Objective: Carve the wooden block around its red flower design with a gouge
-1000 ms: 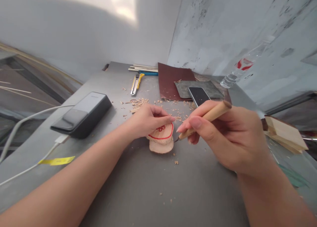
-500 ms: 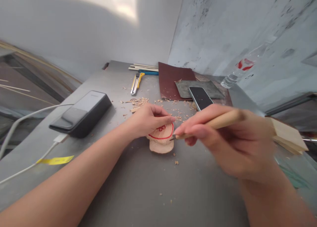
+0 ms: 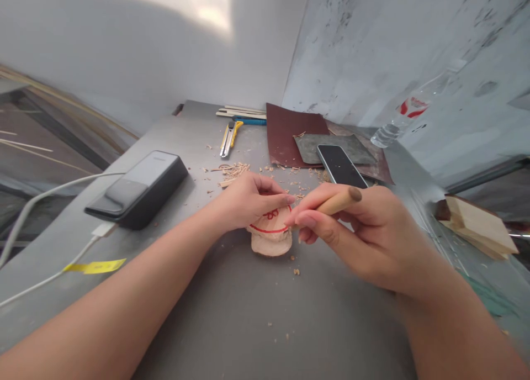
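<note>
A small wooden carving (image 3: 270,243) marked with red lines sits on the gray table (image 3: 232,319), directly below the phone (image 3: 338,165). The left hand (image 3: 250,201) holds it from above, fingers (image 3: 269,195) curled and close together. The right hand (image 3: 356,236) pinches a carving tool (image 3: 339,201) with a wooden handle between thumb and fingers, its tip hidden. Wood shavings (image 3: 234,171) lie at eleven o'clock, a black power bank (image 3: 136,189) at nine o'clock.
</note>
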The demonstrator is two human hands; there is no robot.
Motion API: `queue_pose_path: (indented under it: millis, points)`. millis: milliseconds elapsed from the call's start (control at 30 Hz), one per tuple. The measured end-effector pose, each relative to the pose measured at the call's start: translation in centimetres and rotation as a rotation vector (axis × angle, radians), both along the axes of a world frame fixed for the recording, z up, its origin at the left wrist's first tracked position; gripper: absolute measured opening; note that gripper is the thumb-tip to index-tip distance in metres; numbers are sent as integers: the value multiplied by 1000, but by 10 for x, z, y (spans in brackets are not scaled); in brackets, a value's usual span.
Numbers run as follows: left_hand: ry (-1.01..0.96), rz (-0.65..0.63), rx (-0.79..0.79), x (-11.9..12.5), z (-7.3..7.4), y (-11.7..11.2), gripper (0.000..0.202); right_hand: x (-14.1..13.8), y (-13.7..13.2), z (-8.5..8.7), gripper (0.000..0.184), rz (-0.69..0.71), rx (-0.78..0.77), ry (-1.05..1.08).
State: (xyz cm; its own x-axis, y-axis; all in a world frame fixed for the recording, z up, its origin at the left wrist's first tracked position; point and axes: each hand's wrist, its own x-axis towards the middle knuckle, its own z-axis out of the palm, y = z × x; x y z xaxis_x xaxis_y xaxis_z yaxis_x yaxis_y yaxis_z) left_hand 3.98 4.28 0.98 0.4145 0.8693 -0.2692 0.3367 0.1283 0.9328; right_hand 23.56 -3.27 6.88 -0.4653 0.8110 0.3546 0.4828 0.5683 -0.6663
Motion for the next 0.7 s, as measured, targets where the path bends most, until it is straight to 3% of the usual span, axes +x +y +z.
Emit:
queue_pose_path:
  millis: [167, 567, 700]
  points:
    - [-4, 2, 30, 0, 1, 0, 28, 3, 1, -2, 22, 4, -46, 60]
    - [-34, -3, 35, 0, -4, 1, 31, 1, -3, 8, 27, 32, -258, -110]
    - [-30, -10, 15, 0, -6, 2, 32, 0, -1, 5, 27, -48, -324, -98]
